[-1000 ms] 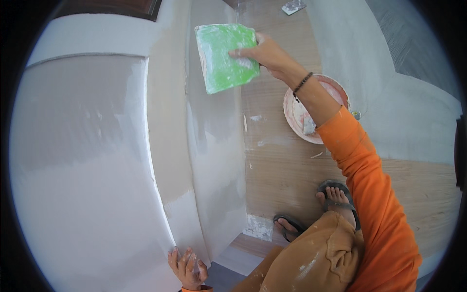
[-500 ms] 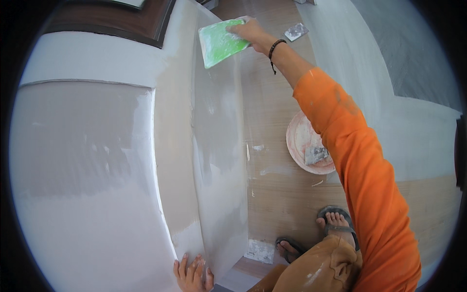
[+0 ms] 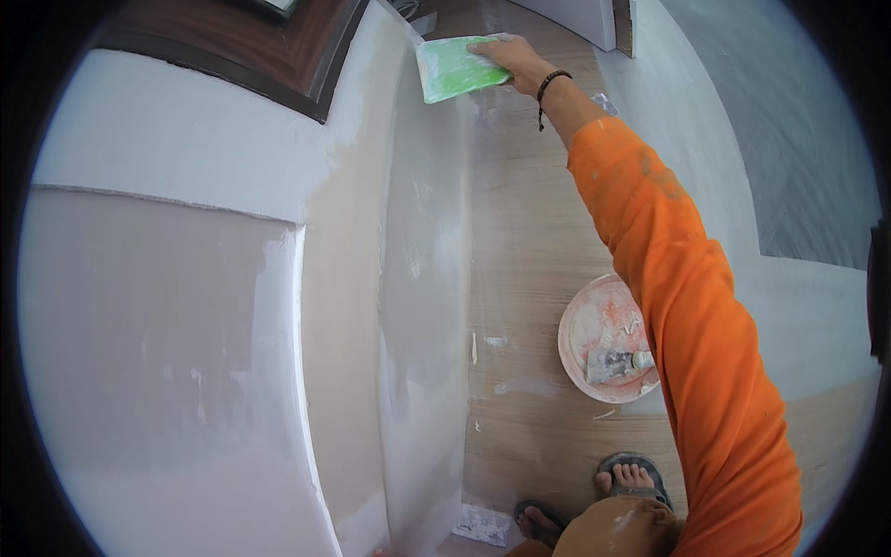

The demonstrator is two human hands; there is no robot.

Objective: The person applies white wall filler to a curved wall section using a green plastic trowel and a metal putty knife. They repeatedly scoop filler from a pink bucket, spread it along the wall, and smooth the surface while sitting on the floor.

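Observation:
At the top centre, my right hand (image 3: 517,63) grips a flat green pad (image 3: 459,79) smeared with white powder, held at the upper part of a narrow plastered wall face (image 3: 422,251). My orange-sleeved arm stretches up from the lower right. My left hand (image 3: 379,551) is only a sliver at the lower edge beside the smooth grey-white panel (image 3: 167,334); its fingers cannot be made out. A round pinkish tub (image 3: 589,320), streaked with white and partly behind my arm, holds a dirty metal scraper (image 3: 608,365).
A dark wood frame (image 3: 241,46) borders the wall at upper left. A white board edge (image 3: 589,19) stands at top centre. The wood-look floor (image 3: 520,223) runs beside grey-white surfaces (image 3: 798,306) on the right. My sandalled feet (image 3: 634,478) stand at the bottom.
My right hand has moved up with the green pad to the top of the narrow face. The view has shifted, so the scene sits lower and my left hand has nearly left the picture.

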